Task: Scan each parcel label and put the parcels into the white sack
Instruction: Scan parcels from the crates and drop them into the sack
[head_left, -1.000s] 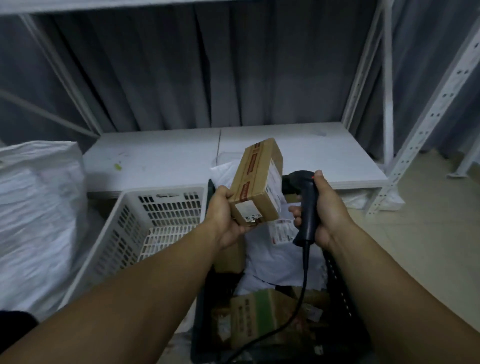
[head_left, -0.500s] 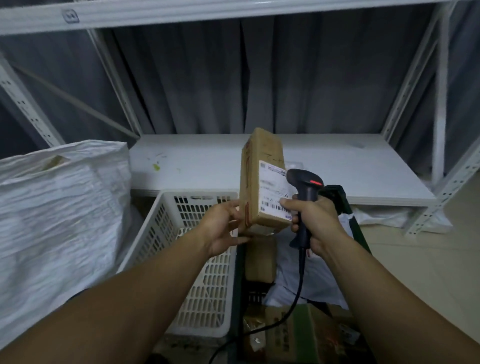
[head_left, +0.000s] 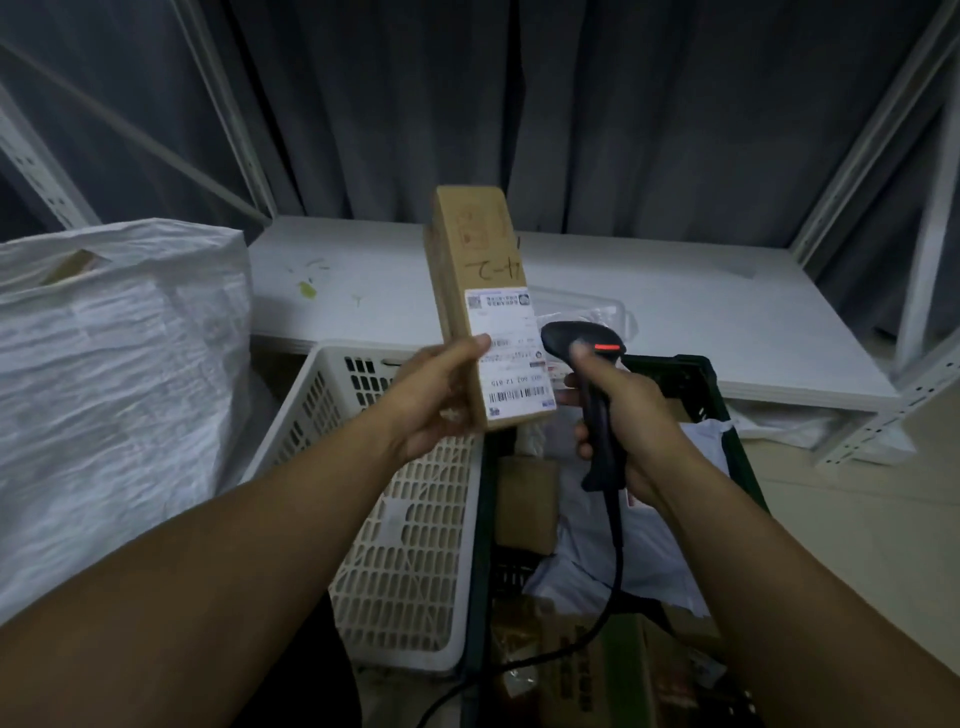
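My left hand (head_left: 434, 400) grips a long brown cardboard parcel (head_left: 475, 260), held upright with its white shipping label (head_left: 511, 358) facing me. My right hand (head_left: 631, 415) holds a black corded barcode scanner (head_left: 587, 353) just right of the label, a red light lit on its head. The white woven sack (head_left: 114, 374) stands at the left, its mouth open at the top. Below my hands a dark crate (head_left: 722, 405) holds several more parcels: brown boxes (head_left: 524, 501) and white poly mailers (head_left: 649, 540).
An empty white perforated basket (head_left: 410, 551) sits between the sack and the dark crate. Behind them runs a low white shelf board (head_left: 675, 291) in a white metal rack, with grey curtains behind. Bare floor (head_left: 857, 519) lies at the right.
The parcel has been turned so its label faces me squarely and lifted a little. The scanner has come off the box and sits just right of the label. The view has shifted.
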